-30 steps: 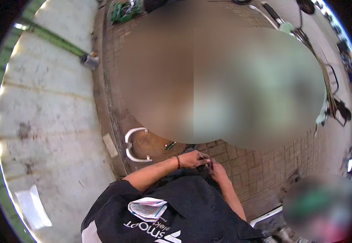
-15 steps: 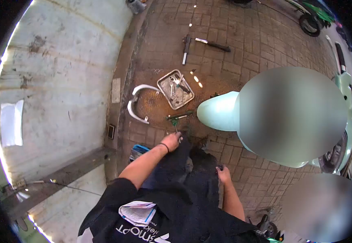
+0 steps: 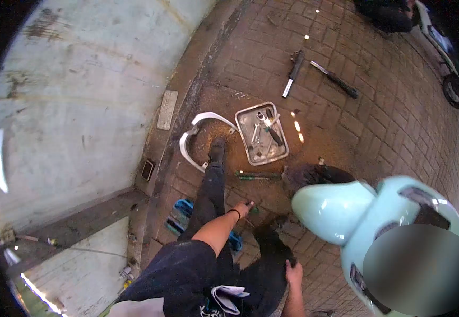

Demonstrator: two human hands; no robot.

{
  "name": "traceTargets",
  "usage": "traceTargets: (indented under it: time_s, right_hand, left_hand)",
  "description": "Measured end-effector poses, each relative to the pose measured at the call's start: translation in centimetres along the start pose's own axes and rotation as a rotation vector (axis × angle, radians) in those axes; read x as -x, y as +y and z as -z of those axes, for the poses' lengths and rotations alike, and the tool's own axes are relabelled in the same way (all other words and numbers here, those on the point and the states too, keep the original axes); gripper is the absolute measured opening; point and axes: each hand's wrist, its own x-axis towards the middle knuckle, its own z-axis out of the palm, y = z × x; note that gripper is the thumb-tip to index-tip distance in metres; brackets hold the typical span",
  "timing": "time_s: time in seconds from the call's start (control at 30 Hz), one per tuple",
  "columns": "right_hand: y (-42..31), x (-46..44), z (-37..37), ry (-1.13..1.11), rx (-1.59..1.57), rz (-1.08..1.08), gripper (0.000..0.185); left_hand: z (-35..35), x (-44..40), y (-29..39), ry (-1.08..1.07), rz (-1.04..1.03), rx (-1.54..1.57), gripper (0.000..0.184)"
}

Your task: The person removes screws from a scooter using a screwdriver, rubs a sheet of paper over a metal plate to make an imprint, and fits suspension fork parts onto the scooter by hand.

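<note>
My left hand [image 3: 244,208], with a dark band at its wrist, is closed over my lap. Its fingers grip a slim tool with a green part [image 3: 255,210], whose kind is not clear. Beside my right knee, my right hand [image 3: 294,271] is curled round something small and dark, mostly hidden by the fingers. In front of my knees, a long dark tool with green ends [image 3: 259,175] lies on the bricks. Beyond it is a metal tray [image 3: 246,140] with spanners and other hand tools. A curved silver bar [image 3: 186,145] lies around my left foot [image 3: 217,150].
To my right stands a mint-green scooter [image 3: 330,206], its mudguard close by. Two dark tubes with shiny ends [image 3: 294,74] lie further off. Blue-edged containers [image 3: 183,208] sit beside my left leg. A grimy pale wall [image 3: 81,105] rises on the left. Another person crouches at top right.
The camera view has shifted and turned. My left leg is now stretched forward toward the curved bar. My left hand has drawn back from the long tool on the floor, still gripping the slim tool.
</note>
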Motion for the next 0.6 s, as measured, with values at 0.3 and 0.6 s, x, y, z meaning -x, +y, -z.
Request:
traceTargets:
  time_s: [0.3, 0.6]
  right_hand:
    - [-12.5, -7.3, -12.4, -0.209, -0.029, -0.084, 0.033]
    - [-37.3, -15.6, -17.2, -0.297, -0.202, 0.043, 0.029]
  left_hand:
    - [17.8, -22.9, -9.7, 0.272, 0.038, 0.088, 0.046]
    - [43.2, -32.3, -18.0, 0.673, 0.283, 0.020, 0.079]
